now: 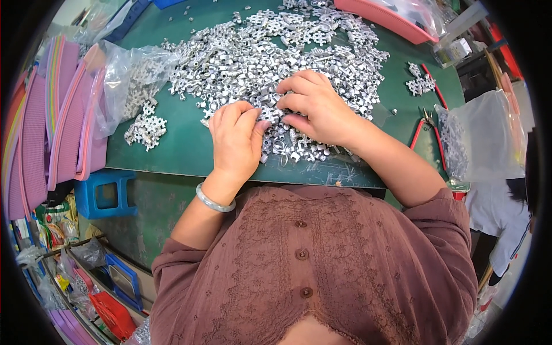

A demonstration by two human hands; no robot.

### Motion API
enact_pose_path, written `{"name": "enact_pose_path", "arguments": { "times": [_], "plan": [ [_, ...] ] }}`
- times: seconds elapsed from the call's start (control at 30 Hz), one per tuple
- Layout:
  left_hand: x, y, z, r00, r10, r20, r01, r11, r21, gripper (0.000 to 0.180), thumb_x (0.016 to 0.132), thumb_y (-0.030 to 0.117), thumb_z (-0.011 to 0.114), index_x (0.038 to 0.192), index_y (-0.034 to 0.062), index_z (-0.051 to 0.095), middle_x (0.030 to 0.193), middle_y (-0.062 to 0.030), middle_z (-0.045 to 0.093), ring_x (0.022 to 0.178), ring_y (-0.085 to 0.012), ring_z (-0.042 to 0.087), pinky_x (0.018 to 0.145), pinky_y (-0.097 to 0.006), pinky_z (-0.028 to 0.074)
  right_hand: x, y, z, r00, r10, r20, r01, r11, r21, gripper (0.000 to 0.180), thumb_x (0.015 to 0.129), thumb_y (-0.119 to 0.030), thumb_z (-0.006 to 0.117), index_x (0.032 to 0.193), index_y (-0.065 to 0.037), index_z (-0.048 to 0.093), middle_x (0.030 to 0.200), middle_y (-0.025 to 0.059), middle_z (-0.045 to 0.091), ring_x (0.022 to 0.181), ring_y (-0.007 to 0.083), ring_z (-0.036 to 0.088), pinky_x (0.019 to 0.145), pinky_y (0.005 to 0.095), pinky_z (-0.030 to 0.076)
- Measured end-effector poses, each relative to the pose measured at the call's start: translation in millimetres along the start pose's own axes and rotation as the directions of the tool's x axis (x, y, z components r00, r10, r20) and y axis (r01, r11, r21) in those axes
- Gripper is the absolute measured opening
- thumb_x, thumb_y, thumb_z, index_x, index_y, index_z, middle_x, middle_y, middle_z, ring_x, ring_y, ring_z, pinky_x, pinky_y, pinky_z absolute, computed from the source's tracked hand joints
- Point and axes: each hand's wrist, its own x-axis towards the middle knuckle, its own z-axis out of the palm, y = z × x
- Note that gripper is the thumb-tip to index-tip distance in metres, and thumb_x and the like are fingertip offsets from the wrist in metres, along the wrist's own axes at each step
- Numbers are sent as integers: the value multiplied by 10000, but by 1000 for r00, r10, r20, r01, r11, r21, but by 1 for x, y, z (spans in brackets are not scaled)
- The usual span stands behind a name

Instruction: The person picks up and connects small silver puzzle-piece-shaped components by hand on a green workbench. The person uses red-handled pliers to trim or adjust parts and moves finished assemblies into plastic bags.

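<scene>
A wide heap of small silver metal parts [230, 72] covers the middle of the green table [195, 158]. At its near edge, my left hand [236, 138] is closed, with thumb and forefinger pinched at a small silver metal part [269, 117]. My right hand [325, 112] reaches over the heap from the right, its bent fingers apart and their tips just above the loose parts. The thumb of that hand lies close to the piece at my left fingertips; whether it touches is hard to tell.
Snowflake-like linked parts lie in a small cluster [146, 129] at left and another [421, 85] at right. Red-handled pliers [426, 122] lie beside a plastic bag [489, 138] of parts. Purple baskets [75, 115] stand at left, above a blue stool [106, 194]. A pink tray [385, 17] sits at the back.
</scene>
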Motion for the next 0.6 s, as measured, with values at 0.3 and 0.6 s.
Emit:
{"name": "enact_pose_path", "arguments": {
  "times": [0.3,0.6],
  "plan": [
    [0,16,-17,1000,12,-3,-12,963,-269,122,729,43,609,840,3,580,846,-87,541,786,-223,507,696,-302,402,3,-12,-12,950,-143,-277,182,976,120,175,668,-57,636,831,-55,572,884,51,558,826,253,508,724,341,412],
    [2,16,-18,975,142,-172,-158,984,-87,174,643,51,657,807,46,599,801,-49,540,745,-229,515,675,-338,377,-3,-16,-18,946,-172,-274,221,962,162,236,658,-66,662,869,-46,559,875,68,552,794,250,515,696,333,420]
  ]
}}
